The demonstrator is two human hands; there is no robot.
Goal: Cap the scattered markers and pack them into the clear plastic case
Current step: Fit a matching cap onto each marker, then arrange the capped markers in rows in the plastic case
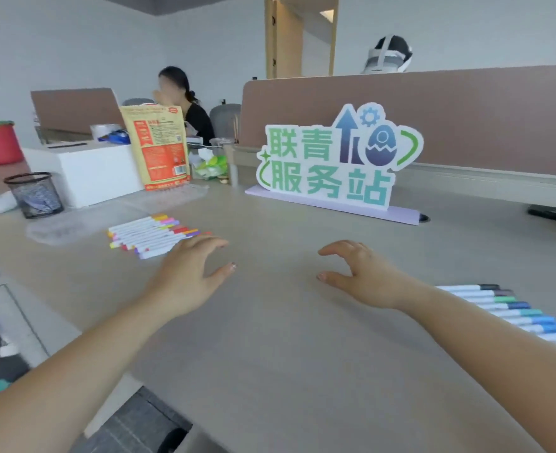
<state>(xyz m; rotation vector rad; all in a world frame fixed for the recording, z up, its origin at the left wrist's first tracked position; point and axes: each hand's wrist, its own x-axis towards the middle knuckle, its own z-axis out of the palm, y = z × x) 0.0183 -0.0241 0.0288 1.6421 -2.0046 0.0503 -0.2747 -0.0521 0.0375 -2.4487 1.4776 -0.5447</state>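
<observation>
Head view, and here are both my hands out over the pale table [286, 338]; my left hand [191, 276] is loosely spread, fingers gently bent, thumb set apart from them, nothing held; its fingertips lie at the near end of the warm-coloured markers [154, 235], and I cannot tell whether they touch them or sit just above; those markers lie side by side in a tidy row, white barrels with pink, orange, red and purple ends; my right hand [365, 276] mirrors the left, fingers curved and relaxed, thumb apart, nothing held, well away from any marker; out past my right forearm lies a second row, the cool-coloured markers [512, 313], white barrels with black, green, teal and blue caps, packed close together near the table's right side; the clear plastic case [59, 227] lies flat on the table just to the left of the warm row, blurred; another clear plastic piece [172, 196] lies further back, in front of the orange bag [157, 148], and I cannot tell whether the two are joined; a black mesh pen cup [36, 194] stands behind the case, beside a white box [83, 171]; straight ahead a cut-out sign [329, 158] with green characters stands before the brown partition [466, 116].
</observation>
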